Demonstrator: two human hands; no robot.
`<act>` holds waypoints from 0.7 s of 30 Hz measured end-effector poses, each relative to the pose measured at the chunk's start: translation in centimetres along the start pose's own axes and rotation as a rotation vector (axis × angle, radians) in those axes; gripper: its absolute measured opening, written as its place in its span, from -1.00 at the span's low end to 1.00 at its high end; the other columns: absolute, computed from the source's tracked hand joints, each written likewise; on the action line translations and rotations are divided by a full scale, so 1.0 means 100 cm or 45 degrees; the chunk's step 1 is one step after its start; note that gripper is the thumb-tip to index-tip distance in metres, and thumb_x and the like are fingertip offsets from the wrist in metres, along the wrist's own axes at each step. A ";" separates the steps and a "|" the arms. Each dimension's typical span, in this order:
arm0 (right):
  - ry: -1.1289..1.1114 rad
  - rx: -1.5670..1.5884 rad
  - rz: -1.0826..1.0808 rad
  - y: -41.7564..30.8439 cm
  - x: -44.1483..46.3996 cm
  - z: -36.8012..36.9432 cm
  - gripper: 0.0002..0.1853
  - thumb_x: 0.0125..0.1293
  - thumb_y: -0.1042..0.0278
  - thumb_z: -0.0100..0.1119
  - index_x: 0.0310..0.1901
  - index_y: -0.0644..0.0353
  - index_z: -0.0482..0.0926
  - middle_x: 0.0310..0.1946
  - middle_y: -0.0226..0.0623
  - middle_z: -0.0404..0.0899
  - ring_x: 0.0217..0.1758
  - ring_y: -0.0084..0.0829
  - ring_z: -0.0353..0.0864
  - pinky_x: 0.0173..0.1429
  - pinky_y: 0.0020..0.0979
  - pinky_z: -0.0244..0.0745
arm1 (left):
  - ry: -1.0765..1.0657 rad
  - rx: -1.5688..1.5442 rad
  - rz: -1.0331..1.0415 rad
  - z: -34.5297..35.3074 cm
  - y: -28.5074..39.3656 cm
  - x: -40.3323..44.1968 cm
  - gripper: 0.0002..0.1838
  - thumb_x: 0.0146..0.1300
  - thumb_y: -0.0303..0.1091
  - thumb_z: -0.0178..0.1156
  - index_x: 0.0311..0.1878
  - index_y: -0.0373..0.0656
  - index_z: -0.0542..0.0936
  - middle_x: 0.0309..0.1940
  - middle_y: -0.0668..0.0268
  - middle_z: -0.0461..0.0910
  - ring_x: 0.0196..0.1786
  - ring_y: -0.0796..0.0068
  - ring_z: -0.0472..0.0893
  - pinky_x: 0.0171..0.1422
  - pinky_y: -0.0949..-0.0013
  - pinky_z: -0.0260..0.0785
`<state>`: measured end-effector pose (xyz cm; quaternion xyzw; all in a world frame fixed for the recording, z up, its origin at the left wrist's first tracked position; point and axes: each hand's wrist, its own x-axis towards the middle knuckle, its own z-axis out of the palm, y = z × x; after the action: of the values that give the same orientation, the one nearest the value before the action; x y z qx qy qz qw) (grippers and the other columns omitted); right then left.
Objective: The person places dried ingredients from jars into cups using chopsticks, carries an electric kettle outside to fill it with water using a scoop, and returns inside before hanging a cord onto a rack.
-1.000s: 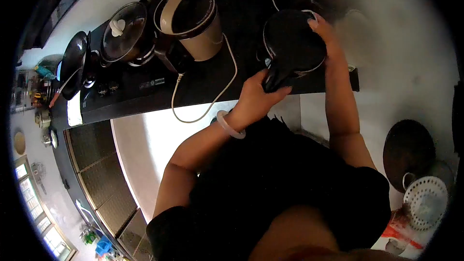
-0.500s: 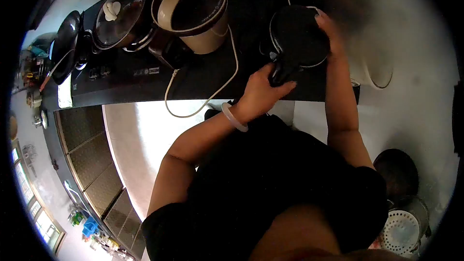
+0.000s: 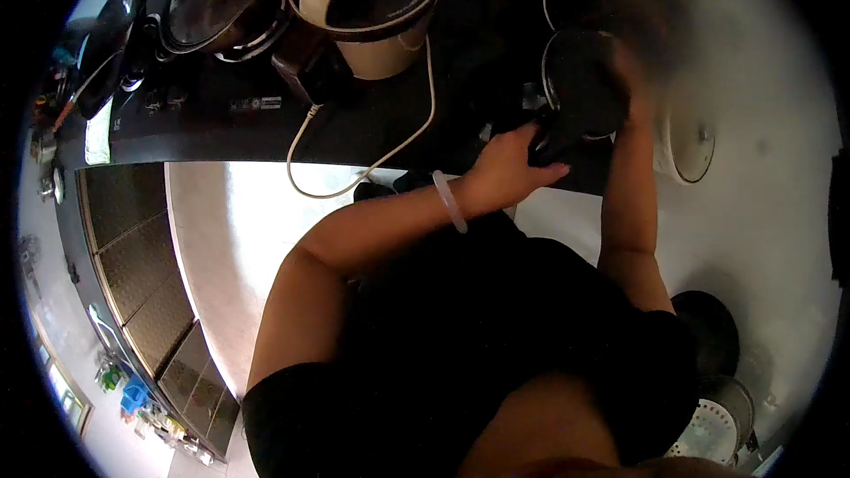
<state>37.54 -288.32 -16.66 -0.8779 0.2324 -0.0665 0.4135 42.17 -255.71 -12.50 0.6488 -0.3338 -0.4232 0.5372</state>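
A round black appliance (image 3: pixel 584 84) with a light rim stands at the right part of the dark counter (image 3: pixel 199 137). My left hand (image 3: pixel 513 168), with a pale bangle on the wrist, is closed around its black handle (image 3: pixel 547 137) at the near side. My right hand (image 3: pixel 630 80) lies against the far right edge of the appliance; steam or blur partly veils it, and its fingers are hard to make out. A cream-coloured pot (image 3: pixel 376 49) with a dark inside or lid and a pale cord (image 3: pixel 431 93) stand to the left.
A lidded pan (image 3: pixel 221 4) and a black wok (image 3: pixel 111 44) sit at the counter's left. White haze rises at the right, near a pale round vessel (image 3: pixel 686 146). A perforated white disc (image 3: pixel 708 434) and a dark round pan (image 3: pixel 708 332) are at the lower right.
Both hands and the black appliance have shifted to the right in view. The cream pot's arched handle no longer stands over its top. The camera view has moved, and the haze is thicker.
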 end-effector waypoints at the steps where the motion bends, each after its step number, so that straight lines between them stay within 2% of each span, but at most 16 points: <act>1: 0.056 0.501 0.057 -0.038 -0.021 0.016 -0.57 0.19 0.13 0.01 0.04 0.19 0.46 -0.03 -0.20 0.50 0.02 -0.28 0.46 0.17 -0.29 0.31 | -0.012 -0.006 -0.032 -0.002 0.006 0.002 -0.32 -0.03 -0.06 0.30 -0.04 -0.50 0.39 -0.25 -0.15 0.54 -0.18 0.00 0.57 -0.08 0.23 0.43; 3: 0.030 1.160 0.096 -0.078 -0.037 0.017 -0.51 0.16 0.05 0.07 0.06 0.18 0.45 -0.04 -0.21 0.50 0.02 -0.28 0.46 0.18 -0.28 0.30 | -0.039 -0.015 -0.097 -0.005 0.016 0.004 -0.35 -0.02 -0.06 0.29 -0.06 -0.48 0.40 -0.29 -0.12 0.55 -0.23 0.02 0.58 -0.13 0.21 0.43; 4: -0.058 1.320 0.070 -0.089 -0.037 0.013 -0.52 0.17 0.06 0.05 0.05 0.20 0.46 -0.05 -0.21 0.50 0.01 -0.31 0.47 0.17 -0.29 0.30 | 0.026 0.011 -0.020 -0.001 0.012 0.007 -0.36 -0.02 -0.06 0.30 -0.07 -0.47 0.40 -0.31 -0.11 0.55 -0.25 0.03 0.58 -0.15 0.22 0.43; 6: -0.021 0.994 -0.011 -0.072 -0.022 0.008 -0.54 0.20 0.08 0.01 0.02 0.23 0.47 -0.06 -0.24 0.51 -0.02 -0.34 0.47 0.15 -0.32 0.30 | 0.152 0.067 0.129 0.014 0.002 0.015 -0.38 -0.02 -0.06 0.30 -0.09 -0.45 0.41 -0.34 -0.09 0.55 -0.29 0.05 0.58 -0.20 0.22 0.44; 7: 0.099 0.502 -0.066 -0.032 0.006 -0.003 -0.56 0.21 0.10 0.00 0.00 0.24 0.48 -0.07 -0.25 0.51 -0.04 -0.35 0.48 0.13 -0.33 0.30 | 0.112 0.027 0.095 0.014 0.005 0.018 -0.38 -0.02 -0.06 0.31 -0.08 -0.44 0.41 -0.32 -0.09 0.55 -0.28 0.05 0.58 -0.19 0.23 0.44; 9: 0.303 0.180 -0.030 -0.025 0.020 -0.004 -0.60 0.23 0.14 -0.03 -0.02 0.24 0.49 -0.09 -0.27 0.52 -0.07 -0.37 0.48 0.11 -0.36 0.29 | 0.037 -0.049 0.031 0.011 0.014 0.025 -0.37 -0.02 -0.05 0.31 -0.07 -0.42 0.41 -0.28 -0.08 0.55 -0.26 0.07 0.58 -0.18 0.24 0.44; 12: 0.580 0.536 0.115 -0.122 -0.023 0.005 -0.67 0.26 0.21 -0.07 -0.05 0.21 0.52 -0.12 -0.30 0.53 -0.08 -0.40 0.47 0.09 -0.39 0.28 | 0.190 -0.001 0.361 0.014 -0.009 0.038 -0.42 0.01 -0.07 0.30 -0.06 -0.36 0.42 -0.22 -0.02 0.54 -0.23 0.12 0.58 -0.16 0.27 0.44; 14: 0.829 0.316 -0.209 -0.108 -0.038 0.008 -0.71 0.25 0.25 -0.06 -0.11 0.20 0.55 -0.17 -0.29 0.54 -0.10 -0.41 0.47 0.07 -0.41 0.29 | 0.286 0.020 0.414 -0.002 -0.027 0.031 -0.49 0.05 -0.11 0.28 -0.06 -0.30 0.45 -0.19 0.03 0.53 -0.22 0.18 0.57 -0.15 0.29 0.44; 15: 0.959 0.078 -0.493 -0.070 -0.038 0.006 -0.72 0.23 0.26 -0.03 -0.14 0.21 0.57 -0.19 -0.27 0.55 -0.10 -0.42 0.47 0.05 -0.42 0.30 | 0.335 0.035 0.443 -0.015 -0.038 0.024 -0.53 0.06 -0.13 0.27 -0.07 -0.27 0.47 -0.17 0.06 0.53 -0.21 0.21 0.57 -0.14 0.30 0.44; 17: 1.291 -0.555 -0.279 -0.116 -0.092 0.017 -0.73 0.20 0.28 0.01 -0.16 0.22 0.58 -0.26 -0.27 0.57 -0.12 -0.40 0.48 0.05 -0.44 0.31 | 0.387 -0.032 0.278 -0.052 -0.063 -0.006 -0.68 0.10 -0.23 0.26 -0.15 -0.21 0.53 -0.27 0.13 0.55 -0.28 0.32 0.58 -0.21 0.37 0.44; 19: 1.299 0.179 -0.030 -0.164 -0.121 0.040 -0.77 0.26 0.37 -0.06 -0.16 0.31 0.51 -0.23 -0.16 0.54 -0.12 -0.33 0.51 0.03 -0.36 0.38 | 0.576 0.089 0.106 -0.094 -0.089 -0.052 -0.79 0.11 -0.31 0.24 -0.23 -0.21 0.57 -0.37 0.17 0.56 -0.36 0.39 0.57 -0.29 0.41 0.42; 21: 0.934 -0.277 -0.188 -0.158 -0.150 0.072 -0.85 0.24 0.44 -0.03 -0.26 0.31 0.51 -0.31 -0.19 0.55 -0.20 -0.35 0.53 -0.04 -0.38 0.42 | 0.901 0.350 0.110 -0.136 -0.125 -0.093 -0.90 0.14 -0.42 0.19 -0.29 -0.22 0.57 -0.43 0.22 0.56 -0.42 0.47 0.55 -0.36 0.45 0.38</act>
<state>32.07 -267.64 -8.27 -0.8488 0.3067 -0.3806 0.2014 50.35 -239.28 -22.08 0.8061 -0.2083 -0.1013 0.5445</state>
